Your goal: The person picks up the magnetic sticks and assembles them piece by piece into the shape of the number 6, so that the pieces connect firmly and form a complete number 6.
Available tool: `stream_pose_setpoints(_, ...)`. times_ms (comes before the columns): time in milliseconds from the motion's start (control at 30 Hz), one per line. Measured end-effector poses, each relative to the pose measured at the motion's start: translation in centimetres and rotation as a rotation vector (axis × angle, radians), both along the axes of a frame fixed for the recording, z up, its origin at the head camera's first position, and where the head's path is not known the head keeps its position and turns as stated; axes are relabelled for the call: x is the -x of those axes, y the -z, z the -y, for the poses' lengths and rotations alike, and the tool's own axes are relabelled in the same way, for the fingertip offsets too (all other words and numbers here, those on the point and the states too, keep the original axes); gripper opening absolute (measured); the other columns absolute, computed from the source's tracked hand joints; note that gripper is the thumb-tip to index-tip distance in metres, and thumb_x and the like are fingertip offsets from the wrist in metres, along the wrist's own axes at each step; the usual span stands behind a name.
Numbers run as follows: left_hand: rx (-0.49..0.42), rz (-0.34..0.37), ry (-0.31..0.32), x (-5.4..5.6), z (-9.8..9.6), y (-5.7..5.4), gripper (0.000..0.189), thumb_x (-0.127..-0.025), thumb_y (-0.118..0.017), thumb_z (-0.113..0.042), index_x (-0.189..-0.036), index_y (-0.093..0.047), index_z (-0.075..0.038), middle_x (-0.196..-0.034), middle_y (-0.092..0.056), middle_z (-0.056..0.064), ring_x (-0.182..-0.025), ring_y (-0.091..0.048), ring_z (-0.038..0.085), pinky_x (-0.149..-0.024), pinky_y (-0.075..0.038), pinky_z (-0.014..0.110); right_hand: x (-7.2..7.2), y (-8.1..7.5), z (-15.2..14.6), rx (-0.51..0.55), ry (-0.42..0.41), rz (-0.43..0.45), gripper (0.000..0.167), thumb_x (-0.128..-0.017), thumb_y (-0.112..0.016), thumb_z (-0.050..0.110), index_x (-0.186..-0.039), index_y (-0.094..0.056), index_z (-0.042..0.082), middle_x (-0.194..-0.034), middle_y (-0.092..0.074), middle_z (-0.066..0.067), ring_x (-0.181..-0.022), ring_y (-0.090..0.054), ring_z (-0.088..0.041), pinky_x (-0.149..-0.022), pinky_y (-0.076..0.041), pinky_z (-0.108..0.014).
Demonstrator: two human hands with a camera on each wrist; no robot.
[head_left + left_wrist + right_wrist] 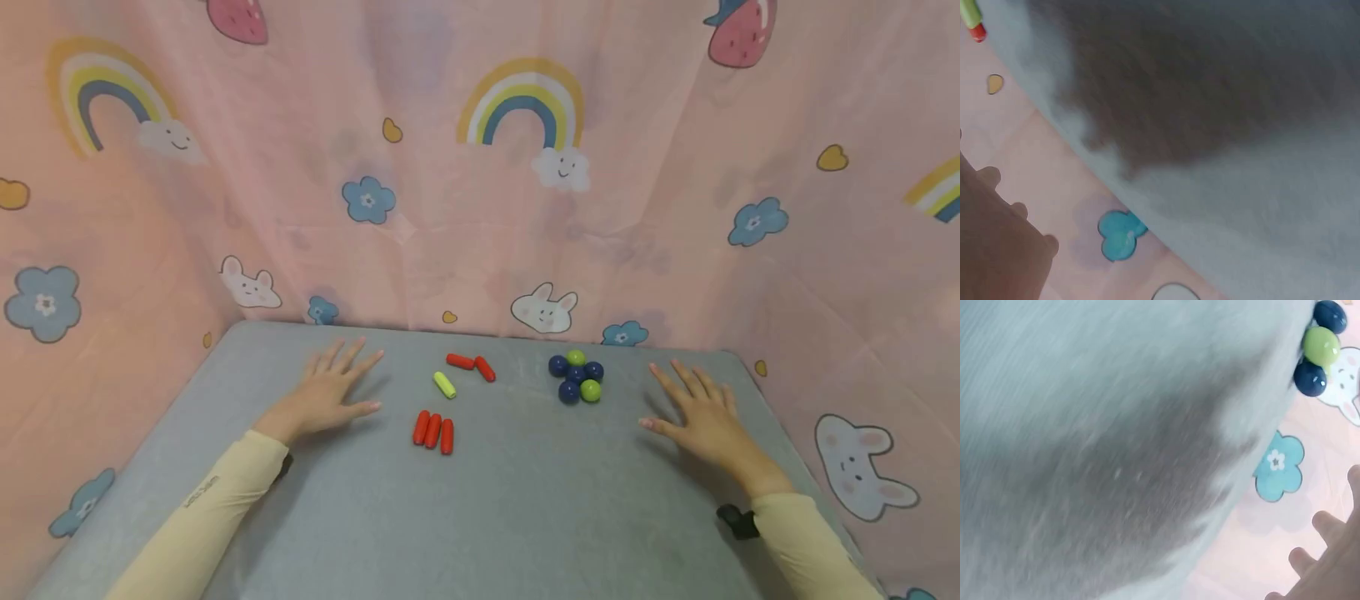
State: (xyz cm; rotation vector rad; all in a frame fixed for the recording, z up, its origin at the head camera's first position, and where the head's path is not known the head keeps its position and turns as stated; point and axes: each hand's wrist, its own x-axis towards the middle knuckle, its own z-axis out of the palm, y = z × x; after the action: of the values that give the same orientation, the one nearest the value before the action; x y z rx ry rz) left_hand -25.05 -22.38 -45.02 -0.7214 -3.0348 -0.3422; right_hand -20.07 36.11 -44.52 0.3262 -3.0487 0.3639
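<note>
In the head view my left hand (326,396) is held with fingers spread over the left of the grey table, holding nothing. Nearest to it lie three red rod-shaped pieces (432,431), side by side. Behind these is a yellow-green rod-shaped piece (445,385), then two more red rods (461,362) at an angle to each other. My right hand (705,421), fingers also spread, holds nothing. To its left sits a tight cluster of several dark blue balls (569,392) and two green balls (591,390). Both wrist views show part of each hand and its shadow.
A grey tabletop (510,500) carries all the pieces. Pink printed cloth (465,250) hangs behind the table and along both sides. A dark device (738,522) sits at my right wrist, and part of another (283,468) shows at the left.
</note>
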Motion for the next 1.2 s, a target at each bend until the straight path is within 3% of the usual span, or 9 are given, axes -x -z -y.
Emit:
stream_pose_setpoints(200, -0.105, 0.05, 0.041, 0.1, -1.0, -0.4, 0.075, -0.094, -0.062, -0.047, -0.157, -0.027, -0.027, -0.164, -0.025, 0.015, -0.15, -0.018, 0.047, -0.116, -0.016, 0.072, 0.7, 0.2, 0.4, 0.115, -0.019, -0.04, 0.092, -0.087, -0.071, 0.051, -0.159, -0.02, 0.024, -0.16, -0.025, -0.027, -0.141, -0.022, -0.057, -0.103, -0.019, -0.081)
stream_pose_setpoints(333, -0.188, 0.09, 0.078, 0.3, -1.5, -0.6, 0.068, -0.095, -0.066, -0.036, -0.154, -0.036, -0.023, -0.159, -0.038, 0.012, -0.148, -0.03, 0.041, -0.118, -0.024, 0.066, 1.3, 0.5, 0.9, 0.23, 0.005, -0.012, 0.09, -0.086, -0.075, 0.043, -0.158, -0.026, 0.02, -0.155, -0.035, -0.029, -0.14, -0.031, -0.055, -0.106, -0.026, -0.075)
stream_pose_setpoints(500, -0.339, 0.183, 0.094, 1.2, -2.3, -0.8, 0.059, -0.095, -0.067, -0.028, -0.149, -0.044, -0.019, -0.154, -0.046, 0.009, -0.145, -0.039, 0.036, -0.118, -0.031, 0.06, 2.2, 0.6, 1.8, 0.389, 0.09, 0.063, 0.079, -0.09, -0.07, 0.045, -0.155, -0.034, 0.017, -0.149, -0.047, -0.024, -0.137, -0.043, -0.047, -0.108, -0.036, -0.066)
stream_pose_setpoints(633, -0.412, 0.255, 0.079, 2.1, -3.0, -1.0, 0.055, -0.095, -0.067, -0.026, -0.147, -0.049, -0.019, -0.152, -0.049, 0.006, -0.143, -0.042, 0.034, -0.116, -0.034, 0.059, 2.9, 0.7, 2.7, 0.466, 0.107, 0.062, 0.071, -0.091, -0.07, 0.044, -0.149, -0.044, 0.011, -0.142, -0.056, -0.022, -0.128, -0.055, -0.041, -0.105, -0.045, -0.058)
stream_pose_setpoints(1000, -0.458, 0.338, 0.041, 3.9, -4.8, -0.4, 0.048, -0.093, -0.07, -0.027, -0.14, -0.057, -0.023, -0.142, -0.06, -0.001, -0.13, -0.056, 0.025, -0.109, -0.047, 0.047, 4.6, 1.6, 5.2, 0.563, 0.105, 0.087, 0.063, -0.09, -0.071, 0.041, -0.14, -0.055, 0.006, -0.133, -0.064, -0.021, -0.119, -0.063, -0.039, -0.097, -0.052, -0.053)
stream_pose_setpoints(1200, -0.477, 0.351, 0.074, 4.6, -6.0, -0.1, 0.046, -0.093, -0.07, -0.025, -0.137, -0.06, -0.018, -0.138, -0.063, 0.001, -0.126, -0.059, 0.025, -0.108, -0.048, 0.046, 4.7, 1.9, 6.1, 0.554, 0.114, 0.079, 0.054, -0.09, -0.073, 0.035, -0.133, -0.061, 0.004, -0.125, -0.068, -0.02, -0.113, -0.066, -0.038, -0.094, -0.054, -0.05)
